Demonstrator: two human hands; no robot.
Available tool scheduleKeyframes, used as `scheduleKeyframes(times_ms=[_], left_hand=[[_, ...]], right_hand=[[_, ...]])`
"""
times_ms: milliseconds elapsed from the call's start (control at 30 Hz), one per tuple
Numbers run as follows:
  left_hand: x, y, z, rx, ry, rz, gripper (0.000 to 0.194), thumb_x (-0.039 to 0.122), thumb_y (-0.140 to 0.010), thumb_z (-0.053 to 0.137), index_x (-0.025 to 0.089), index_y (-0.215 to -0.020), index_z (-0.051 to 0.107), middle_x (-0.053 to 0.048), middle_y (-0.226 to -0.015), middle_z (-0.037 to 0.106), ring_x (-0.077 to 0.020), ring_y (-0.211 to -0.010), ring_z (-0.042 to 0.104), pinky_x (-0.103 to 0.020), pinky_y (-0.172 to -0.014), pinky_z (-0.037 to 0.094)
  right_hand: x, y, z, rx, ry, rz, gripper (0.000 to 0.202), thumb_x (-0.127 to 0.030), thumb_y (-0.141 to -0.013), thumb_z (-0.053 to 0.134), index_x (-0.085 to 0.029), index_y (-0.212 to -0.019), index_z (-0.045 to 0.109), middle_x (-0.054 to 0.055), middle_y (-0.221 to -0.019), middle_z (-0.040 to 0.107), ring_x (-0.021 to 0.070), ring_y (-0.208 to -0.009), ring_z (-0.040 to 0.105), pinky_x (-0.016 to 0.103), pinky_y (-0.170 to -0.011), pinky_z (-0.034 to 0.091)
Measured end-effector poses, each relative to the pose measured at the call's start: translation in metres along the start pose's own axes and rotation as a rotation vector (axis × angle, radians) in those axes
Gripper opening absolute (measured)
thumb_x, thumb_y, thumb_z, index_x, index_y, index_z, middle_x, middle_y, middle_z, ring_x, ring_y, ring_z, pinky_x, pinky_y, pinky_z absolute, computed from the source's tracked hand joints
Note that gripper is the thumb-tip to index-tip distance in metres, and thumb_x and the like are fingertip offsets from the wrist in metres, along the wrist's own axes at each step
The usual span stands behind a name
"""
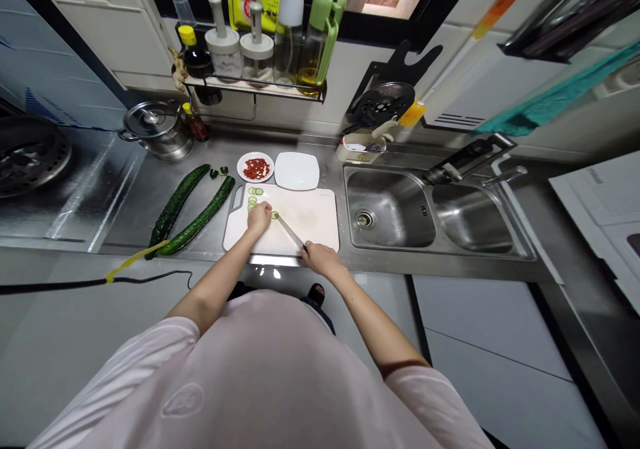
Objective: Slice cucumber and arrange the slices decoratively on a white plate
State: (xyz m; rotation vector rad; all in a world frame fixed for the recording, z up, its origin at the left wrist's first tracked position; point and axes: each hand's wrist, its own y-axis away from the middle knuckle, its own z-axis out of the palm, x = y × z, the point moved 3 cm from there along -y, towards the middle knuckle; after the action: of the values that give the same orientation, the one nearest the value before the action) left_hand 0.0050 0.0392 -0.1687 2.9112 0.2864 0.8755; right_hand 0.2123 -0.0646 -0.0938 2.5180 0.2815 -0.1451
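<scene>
Right hand (320, 259): one, closed round the handle of a knife (291, 231), the blade slanting away to the left over the cutting board.
Left hand (259, 217): one, fingers bunched narrow over the board's left half; whether anything is gripped beneath them, cannot tell.
Cucumber slice (275, 215): one, at the knife's tip, just beside the left fingertips.
Further slices (255, 191): several, green-rimmed, lying along the board's left side, beyond and beside the left hand.
Cutting board (320, 219): white, flat on the steel counter (130, 202), left of the sink (390, 202).
Long cucumbers: two, dark green, left of the board, one farther left (175, 202), one nearer (203, 220).
Cucumber ends (213, 174): two small pieces near the cucumbers' far tips.
Round plate (241, 167): white, holding chopped red pieces (257, 168), behind the board.
Square plate (297, 170): white, just right of the round one.
Pot (160, 132): steel, lidded, at the back left.
</scene>
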Motion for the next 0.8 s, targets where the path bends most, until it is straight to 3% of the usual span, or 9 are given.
scheduleKeyframes(times_ms=[467, 800], left_hand=[[0.002, 0.001, -0.002, -0.006, -0.025, 0.013, 0.021, 0.018, -0.084, 0.047, 0.022, -0.094, 0.065, -0.006, -0.099, 0.068, -0.0187, -0.093, 0.060, -0.028, -0.082, 0.043], [0.004, 0.003, -0.004, -0.018, -0.020, -0.004, 0.023, 0.018, -0.084, 0.046, 0.023, -0.095, 0.066, -0.005, -0.101, 0.067, -0.0183, -0.093, 0.060, -0.027, -0.082, 0.044]], right_hand=[[-0.007, -0.006, -0.006, -0.018, 0.008, 0.005, 0.034, -0.038, -0.094, 0.036, -0.018, -0.112, 0.056, 0.014, -0.107, 0.067, 0.0259, -0.100, 0.062, 0.035, -0.079, 0.044], [-0.001, 0.010, -0.005, -0.044, -0.001, 0.023, 0.035, -0.039, -0.096, 0.035, -0.017, -0.113, 0.056, 0.014, -0.107, 0.067, 0.0259, -0.102, 0.062, 0.034, -0.080, 0.043]])
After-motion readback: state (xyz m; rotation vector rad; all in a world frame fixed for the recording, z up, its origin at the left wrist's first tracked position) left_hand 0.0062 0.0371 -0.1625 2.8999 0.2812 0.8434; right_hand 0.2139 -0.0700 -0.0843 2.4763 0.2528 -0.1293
